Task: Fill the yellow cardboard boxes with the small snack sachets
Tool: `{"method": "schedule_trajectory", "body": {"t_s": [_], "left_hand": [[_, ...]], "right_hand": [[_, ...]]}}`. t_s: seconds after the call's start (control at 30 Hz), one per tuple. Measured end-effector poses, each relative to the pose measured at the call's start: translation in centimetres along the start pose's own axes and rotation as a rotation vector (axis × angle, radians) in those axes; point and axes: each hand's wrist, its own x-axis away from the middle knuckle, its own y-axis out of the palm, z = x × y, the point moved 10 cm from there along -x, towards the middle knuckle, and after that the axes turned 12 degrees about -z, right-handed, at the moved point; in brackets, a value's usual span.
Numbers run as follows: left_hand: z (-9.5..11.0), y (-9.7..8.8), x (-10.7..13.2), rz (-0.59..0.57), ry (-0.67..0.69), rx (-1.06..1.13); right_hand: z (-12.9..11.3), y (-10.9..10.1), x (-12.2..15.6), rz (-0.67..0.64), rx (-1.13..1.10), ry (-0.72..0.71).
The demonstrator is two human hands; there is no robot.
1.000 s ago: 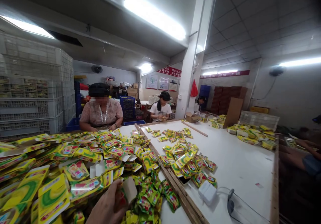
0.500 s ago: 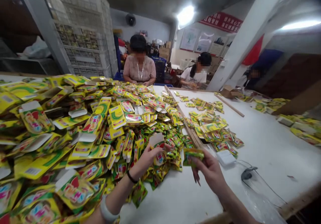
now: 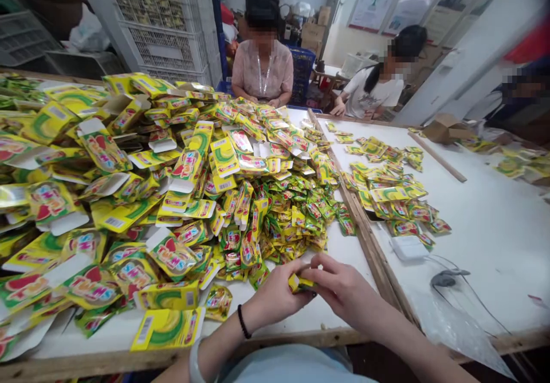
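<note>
Two hands were together just above the near edge of the white table (image 3: 313, 321). Between them I could see a small yellow printed packet (image 3: 301, 284), held clear of the surface and just in front of the heap of yellow-green foil sachets (image 3: 296, 217).

I judged the packet to be very light and thin, soft enough to bend or crease under a hard pinch. Its glossy print looked a little slippery. Taking it by its short ends or edges, with light pressure, seemed the safest hold. Most of it was hidden, so I could not tell whether it was a sachet or a folded carton.

The left hand (image 3: 275, 296) lay palm inward with a black band (image 3: 243, 321) at the wrist, and its fingers (image 3: 296, 268) were curled round the packet's left end. The right hand (image 3: 344, 291) came in from the other side, back upward, with its fingers (image 3: 322, 260) bent over the top and closed on the right end. Both forearms angled in from the lower edge of the view, with the wrists low over the table's wooden rim (image 3: 301, 337).

Flat yellow-green cardboard cartons (image 3: 129, 200) were piled well to the left.
</note>
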Motion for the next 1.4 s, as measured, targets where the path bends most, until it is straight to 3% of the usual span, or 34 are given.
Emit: {"method": "schedule_trajectory", "body": {"t_s": [0.07,0.13,0.27,0.33,0.43,0.5,0.6,0.67,0.73,0.77,0.83,0.9,0.97,1.07,1.2,1.27,1.33,1.4], "left_hand": [[-0.4,0.7,0.6,-0.026,-0.024,-0.017],[-0.9,1.2,1.0,-0.051,-0.043,0.009],[-1.6,1.7,1.7,-0.131,-0.103,0.095],[-1.5,2.0,1.7,-0.169,-0.108,0.107],[-0.4,2.7,1.4,-0.222,-0.041,0.124],[0.2,2.6,1.0,-0.224,-0.011,0.078],[0.8,0.0,0.2,-0.091,0.003,-0.18],[1.2,-2.5,-0.6,0.029,-0.011,-0.396],[1.8,-4.7,-1.7,0.142,-0.023,-0.615],[2.3,-5.4,-2.5,0.186,0.0,-0.721],[3.4,-5.7,-4.3,0.232,0.113,-0.903],[3.8,-5.0,-6.3,0.206,0.233,-0.983],[3.1,-4.6,-7.8,0.159,0.279,-0.976],[1.9,-4.9,-8.4,0.152,0.263,-0.933],[1.8,-5.6,-6.2,0.216,0.239,-0.862],[1.9,-6.4,-4.7,0.304,0.207,-0.688],[1.3,-7.1,-3.3,0.394,0.171,-0.353],[0.2,-6.6,-2.5,0.415,0.147,0.022]], "right_hand": [[-0.1,1.2,0.4,-0.086,0.01,0.014],[0.3,1.6,0.7,-0.12,-0.13,0.018],[1.9,1.3,1.2,-0.02,-0.451,0.06],[1.4,2.0,1.2,-0.029,-0.447,0.034],[0.4,4.1,1.2,-0.144,-0.434,-0.004],[1.2,3.4,1.7,-0.102,-0.455,0.007],[5.8,-2.5,4.0,0.248,-0.334,0.124],[9.3,-8.2,7.2,0.644,-0.072,0.319],[11.0,-11.1,8.8,0.878,0.115,0.444],[11.5,-11.1,7.8,0.864,0.111,0.426],[11.9,-8.9,3.8,0.679,0.023,0.314],[11.7,-5.9,0.2,0.555,-0.024,0.242],[12.1,-3.8,-1.7,0.531,-0.069,0.22],[13.8,-3.0,-1.9,0.561,-0.189,0.221],[15.0,-3.9,1.2,0.668,-0.431,0.233],[14.3,-3.7,2.3,0.728,-0.577,0.218],[12.7,-2.6,2.3,0.748,-0.717,0.189],[11.1,-1.1,1.4,0.735,-0.822,0.165]]}}
